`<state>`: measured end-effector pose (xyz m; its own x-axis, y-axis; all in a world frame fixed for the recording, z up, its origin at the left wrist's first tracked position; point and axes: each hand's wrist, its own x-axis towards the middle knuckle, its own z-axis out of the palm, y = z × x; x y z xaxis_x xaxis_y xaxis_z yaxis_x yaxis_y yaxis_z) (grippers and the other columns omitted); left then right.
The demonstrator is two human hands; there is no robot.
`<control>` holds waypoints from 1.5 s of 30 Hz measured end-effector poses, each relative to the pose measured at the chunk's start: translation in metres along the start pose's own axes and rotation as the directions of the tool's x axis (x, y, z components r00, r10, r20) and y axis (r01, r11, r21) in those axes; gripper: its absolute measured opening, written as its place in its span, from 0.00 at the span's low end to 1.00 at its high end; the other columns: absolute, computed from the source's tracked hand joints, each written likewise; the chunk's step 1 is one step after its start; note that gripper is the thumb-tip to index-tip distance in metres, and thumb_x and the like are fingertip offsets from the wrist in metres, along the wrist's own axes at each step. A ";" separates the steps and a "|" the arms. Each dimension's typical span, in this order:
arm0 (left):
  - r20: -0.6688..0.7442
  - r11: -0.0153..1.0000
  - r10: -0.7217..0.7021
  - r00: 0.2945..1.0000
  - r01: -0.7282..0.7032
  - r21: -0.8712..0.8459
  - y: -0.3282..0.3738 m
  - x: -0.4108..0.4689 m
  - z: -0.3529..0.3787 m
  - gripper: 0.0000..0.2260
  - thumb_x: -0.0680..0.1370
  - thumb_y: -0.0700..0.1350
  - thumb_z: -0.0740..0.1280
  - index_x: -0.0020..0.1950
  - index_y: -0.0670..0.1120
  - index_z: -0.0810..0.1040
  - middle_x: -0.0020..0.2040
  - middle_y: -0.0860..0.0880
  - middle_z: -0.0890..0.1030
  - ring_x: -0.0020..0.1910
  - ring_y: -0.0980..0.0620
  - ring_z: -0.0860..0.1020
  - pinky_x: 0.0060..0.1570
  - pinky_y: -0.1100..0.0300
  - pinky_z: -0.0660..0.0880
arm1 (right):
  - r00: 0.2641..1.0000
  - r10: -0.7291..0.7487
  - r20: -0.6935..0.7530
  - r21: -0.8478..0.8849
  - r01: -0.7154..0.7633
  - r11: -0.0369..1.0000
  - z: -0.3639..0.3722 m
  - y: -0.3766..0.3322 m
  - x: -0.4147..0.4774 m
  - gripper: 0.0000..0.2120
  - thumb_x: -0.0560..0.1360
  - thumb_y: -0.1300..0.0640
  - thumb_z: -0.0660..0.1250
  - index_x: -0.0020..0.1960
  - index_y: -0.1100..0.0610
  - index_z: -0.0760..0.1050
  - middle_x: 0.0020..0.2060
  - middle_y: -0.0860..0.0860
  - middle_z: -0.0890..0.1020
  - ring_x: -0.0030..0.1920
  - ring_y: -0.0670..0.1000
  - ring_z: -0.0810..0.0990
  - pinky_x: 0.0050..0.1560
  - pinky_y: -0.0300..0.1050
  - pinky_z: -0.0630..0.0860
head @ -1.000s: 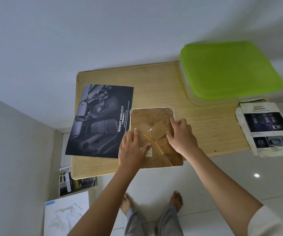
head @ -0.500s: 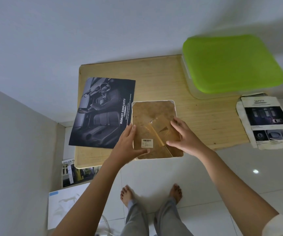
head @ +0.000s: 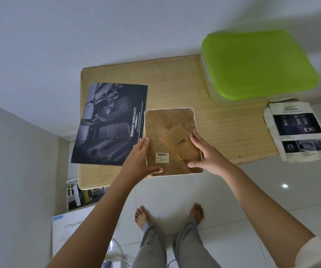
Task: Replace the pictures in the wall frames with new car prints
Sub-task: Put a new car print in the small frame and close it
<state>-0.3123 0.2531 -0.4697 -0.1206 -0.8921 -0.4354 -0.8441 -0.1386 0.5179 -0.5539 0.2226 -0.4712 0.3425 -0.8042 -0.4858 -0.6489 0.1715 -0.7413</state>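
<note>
A white-edged picture frame (head: 170, 120) lies face down at the wooden table's (head: 223, 128) near edge, showing its brown backing board, a barcode sticker and a folded-out stand. My left hand (head: 142, 161) grips the frame's left edge, thumb across the bottom of the backing. My right hand (head: 206, 153) holds the right edge, fingers on the backing near the stand and thumb at the lower corner. A dark car-interior print (head: 109, 124) reading "ROBUST SIMPLICITY" lies just left of the frame.
A clear box with a green lid (head: 258, 64) stands at the table's far right. A crumpled "SAFETY" car sheet (head: 300, 130) hangs off the right end. A "HILUX" brochure (head: 78, 194) and a white sheet (head: 68, 231) lie on the floor at left. My bare feet stand below.
Both hands slid from the middle of the backing board out to the frame's left and right edges and now grip it. The frame stays at the table's near edge.
</note>
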 end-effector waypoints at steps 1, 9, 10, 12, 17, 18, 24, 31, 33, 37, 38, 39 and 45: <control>0.000 1.000 0.001 1.000 -0.001 0.001 0.000 0.000 0.000 0.50 0.68 0.58 0.72 0.77 0.47 0.42 0.78 0.51 0.46 0.76 0.48 0.49 0.72 0.52 0.53 | 1.000 0.001 -0.006 -0.002 -0.001 1.000 0.000 0.000 0.001 0.47 0.67 0.62 0.75 0.75 0.48 0.49 0.72 0.33 0.43 0.70 0.34 0.47 0.66 0.31 0.53; 0.029 1.000 0.008 1.000 -0.008 0.005 0.004 -0.002 -0.003 0.51 0.68 0.58 0.72 0.76 0.46 0.40 0.77 0.50 0.44 0.76 0.48 0.48 0.73 0.51 0.53 | 1.000 0.022 -0.020 -0.050 -0.023 0.998 -0.001 -0.005 0.000 0.48 0.66 0.61 0.76 0.76 0.49 0.50 0.72 0.33 0.45 0.70 0.36 0.49 0.67 0.34 0.53; 0.045 1.000 0.009 0.999 -0.009 0.005 0.005 -0.002 -0.003 0.51 0.68 0.58 0.72 0.76 0.46 0.39 0.77 0.50 0.43 0.76 0.48 0.47 0.73 0.51 0.52 | 0.999 0.027 -0.024 -0.068 -0.028 0.997 0.000 -0.006 -0.001 0.48 0.66 0.61 0.76 0.76 0.49 0.50 0.73 0.34 0.44 0.70 0.36 0.49 0.67 0.34 0.54; 0.074 1.000 0.006 0.997 -0.006 -0.004 0.007 -0.002 -0.004 0.51 0.69 0.58 0.72 0.75 0.46 0.37 0.77 0.50 0.41 0.76 0.48 0.44 0.74 0.50 0.50 | 0.999 0.034 -0.035 -0.125 -0.039 0.991 0.002 -0.012 -0.003 0.47 0.67 0.60 0.74 0.76 0.50 0.49 0.74 0.36 0.43 0.71 0.37 0.50 0.69 0.37 0.56; 0.070 1.000 0.006 0.997 -0.008 0.025 0.010 -0.002 0.002 0.49 0.73 0.59 0.67 0.74 0.44 0.33 0.76 0.47 0.35 0.75 0.47 0.36 0.72 0.52 0.41 | 0.991 -0.013 -0.131 -0.423 -0.044 0.905 0.015 -0.031 -0.001 0.39 0.75 0.52 0.66 0.76 0.56 0.44 0.76 0.48 0.40 0.76 0.47 0.40 0.74 0.44 0.47; 0.064 1.000 0.007 0.998 -0.008 0.019 0.009 -0.002 0.003 0.49 0.73 0.60 0.67 0.74 0.44 0.33 0.76 0.48 0.34 0.75 0.48 0.36 0.72 0.52 0.41 | 0.988 -0.042 -0.148 -0.463 -0.032 0.886 0.019 -0.034 0.001 0.38 0.76 0.51 0.64 0.76 0.56 0.44 0.76 0.49 0.40 0.75 0.48 0.38 0.74 0.45 0.46; 0.076 1.000 0.010 0.997 -0.011 0.006 0.005 0.001 0.005 0.49 0.73 0.60 0.67 0.74 0.44 0.32 0.76 0.48 0.34 0.75 0.49 0.36 0.73 0.53 0.43 | 0.984 -0.091 -0.156 -0.505 0.000 0.863 0.041 -0.042 0.015 0.32 0.80 0.50 0.56 0.76 0.54 0.42 0.76 0.49 0.40 0.75 0.48 0.39 0.74 0.46 0.50; 0.080 1.000 0.001 0.997 -0.002 0.013 0.006 0.000 0.004 0.49 0.73 0.60 0.67 0.74 0.44 0.32 0.76 0.48 0.34 0.75 0.49 0.37 0.73 0.53 0.44 | 0.988 -0.070 -0.136 -0.545 -0.015 0.839 0.041 -0.040 0.017 0.32 0.80 0.47 0.54 0.76 0.54 0.40 0.76 0.48 0.38 0.75 0.48 0.38 0.74 0.46 0.50; 0.079 1.000 0.003 0.997 -0.004 0.017 0.008 -0.002 0.002 0.49 0.73 0.60 0.66 0.74 0.44 0.32 0.76 0.48 0.35 0.75 0.48 0.37 0.73 0.53 0.43 | 0.985 -0.069 -0.156 -0.545 -0.028 0.838 0.041 -0.041 0.015 0.32 0.80 0.48 0.54 0.76 0.55 0.40 0.76 0.50 0.39 0.75 0.49 0.38 0.75 0.46 0.47; 0.071 1.000 0.002 0.997 -0.002 0.009 0.009 -0.005 0.001 0.49 0.73 0.60 0.66 0.74 0.44 0.32 0.76 0.48 0.35 0.75 0.48 0.38 0.73 0.53 0.44 | 0.943 -0.009 -0.333 -0.398 -0.132 0.908 0.043 -0.032 0.002 0.31 0.80 0.51 0.54 0.76 0.57 0.43 0.76 0.54 0.42 0.76 0.51 0.40 0.73 0.44 0.44; 0.073 1.000 0.002 0.997 -0.002 0.001 0.008 -0.005 0.001 0.49 0.73 0.61 0.66 0.74 0.45 0.32 0.76 0.48 0.35 0.75 0.48 0.38 0.73 0.53 0.44 | 0.932 0.032 -0.360 -0.316 -0.154 0.936 0.044 -0.030 -0.001 0.31 0.80 0.52 0.55 0.76 0.57 0.43 0.76 0.54 0.43 0.76 0.51 0.41 0.73 0.44 0.46; 0.075 1.000 0.005 0.997 -0.004 -0.010 0.008 -0.005 0.001 0.49 0.73 0.61 0.66 0.74 0.45 0.32 0.76 0.49 0.35 0.75 0.48 0.38 0.73 0.52 0.44 | 0.926 0.075 -0.371 -0.231 -0.171 0.958 0.045 -0.029 -0.005 0.31 0.80 0.53 0.55 0.76 0.57 0.43 0.76 0.54 0.43 0.76 0.51 0.41 0.73 0.43 0.46; 0.084 1.000 0.024 0.996 -0.023 -0.006 0.006 -0.006 0.003 0.48 0.73 0.61 0.65 0.74 0.45 0.32 0.76 0.49 0.35 0.75 0.48 0.38 0.74 0.51 0.46 | 0.879 0.151 -0.452 0.027 -0.156 0.987 0.051 -0.030 -0.012 0.32 0.76 0.61 0.63 0.75 0.59 0.52 0.74 0.55 0.57 0.74 0.52 0.54 0.71 0.41 0.54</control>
<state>-0.3176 0.2591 -0.4660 -0.1841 -0.8557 -0.4836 -0.8382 -0.1204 0.5320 -0.5034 0.2566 -0.4663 -0.1038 -0.9383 -0.3299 -0.6761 0.3098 -0.6685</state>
